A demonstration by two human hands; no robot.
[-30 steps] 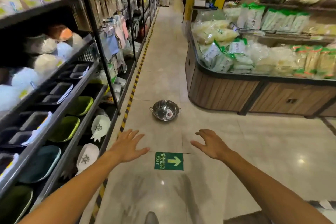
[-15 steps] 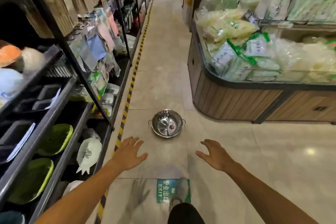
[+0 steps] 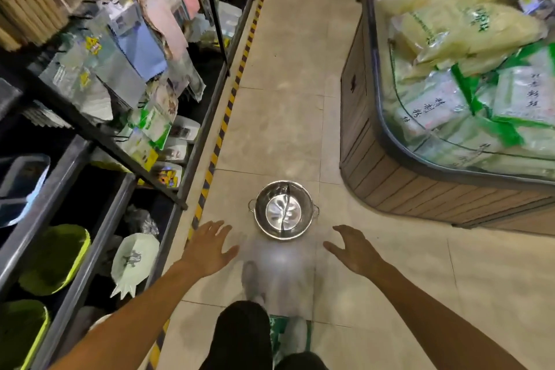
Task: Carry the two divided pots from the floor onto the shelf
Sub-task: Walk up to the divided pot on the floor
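A shiny steel divided pot [image 3: 283, 210] with two small side handles and a curved partition stands on the tiled aisle floor. Whether a second pot is nested under it I cannot tell. My left hand [image 3: 209, 246] hovers open, fingers spread, just short of the pot and to its left. My right hand [image 3: 353, 250] is open too, short of the pot on its right side. Neither hand touches the pot. The dark metal shelf [image 3: 90, 255] runs along the left of the aisle.
The shelf holds green basins [image 3: 55, 258], white plates [image 3: 133, 260] and hanging packets. A yellow-black stripe [image 3: 220, 135] marks the floor along it. A wooden display counter [image 3: 390, 177] of bagged goods stands at right. My legs [image 3: 243, 336] and shoe are below.
I have walked forward and tilted down; the pot is now much closer, just beyond my outstretched hands. The green exit sign has slid under my feet.
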